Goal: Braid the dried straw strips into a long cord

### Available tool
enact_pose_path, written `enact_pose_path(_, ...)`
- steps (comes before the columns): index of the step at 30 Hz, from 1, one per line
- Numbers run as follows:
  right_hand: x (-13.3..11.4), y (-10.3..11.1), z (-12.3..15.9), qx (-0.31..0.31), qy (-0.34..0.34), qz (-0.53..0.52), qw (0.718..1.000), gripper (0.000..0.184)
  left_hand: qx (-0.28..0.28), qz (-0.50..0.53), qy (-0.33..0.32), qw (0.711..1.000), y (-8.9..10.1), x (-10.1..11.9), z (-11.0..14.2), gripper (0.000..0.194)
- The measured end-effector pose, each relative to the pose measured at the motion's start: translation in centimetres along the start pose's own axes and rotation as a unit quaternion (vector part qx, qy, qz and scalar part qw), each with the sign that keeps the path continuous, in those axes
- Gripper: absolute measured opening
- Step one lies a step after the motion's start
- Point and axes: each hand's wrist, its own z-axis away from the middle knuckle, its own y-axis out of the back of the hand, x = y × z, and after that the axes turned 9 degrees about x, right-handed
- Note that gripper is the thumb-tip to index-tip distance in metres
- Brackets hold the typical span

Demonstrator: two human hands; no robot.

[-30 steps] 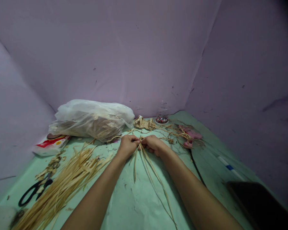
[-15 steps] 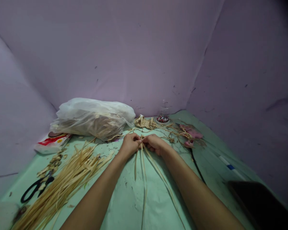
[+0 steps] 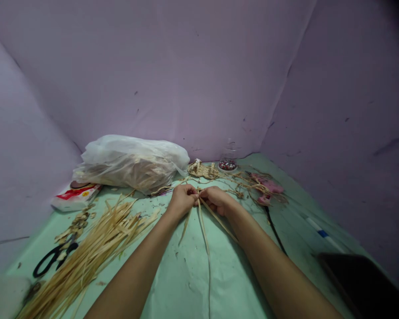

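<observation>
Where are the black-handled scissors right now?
In the head view, the black-handled scissors lie at lower left on the pale green work surface, just left of the loose bundle of flat tan strips.

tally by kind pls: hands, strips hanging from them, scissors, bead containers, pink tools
Hands: 2 (left hand, right hand)
Hanging strips: 3 that can be told apart
Scissors: 1 pair, partly covered
Clear bead container: 1
Pink tool: 1
Total: 8

No legible text; yellow mark on the red-and-white packet (image 3: 73, 199) too small for reading.
</observation>
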Motion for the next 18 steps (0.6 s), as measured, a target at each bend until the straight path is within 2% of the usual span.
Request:
enact_pose_path(5, -0.1, 0.3, -0.1, 0.0, -0.018, 0.02, 1.0, 0.011, 0.008, -0.013, -0.008, 1.0, 0.1, 0.3, -0.1, 0.007)
enact_pose_path(10, -0.5, 0.3, 0.9, 0.034, 0.057, 0.07, 0.995, 0.014, -0.012, -0.027, 0.025, 0.999, 0.8, 0.5, -0.4, 0.009)
enact_pose_path(12, -0.5, 0.1, 1.0, 0.041, 0.077, 0.059, 0.994, 0.016, -0.025, -0.07, 0.062, 0.995, 1.1, 0.7, -0.4, 0.01)
enact_pose_path(15, -0.3, -0.3, 0.8, 0.058, 0.073, 0.048, 0.994, 0.015, -0.014, -0.159, 0.105, 0.982, 1.4, 1.1, -0.3, 0.009)
enact_pose_path(18, 0.0, -0.6, 0.4, 0.069, 0.067, 0.038, 0.995, 0.014, -0.006, -0.224, 0.096, 0.97, 1.5, 1.9, 0.1, 0.014)
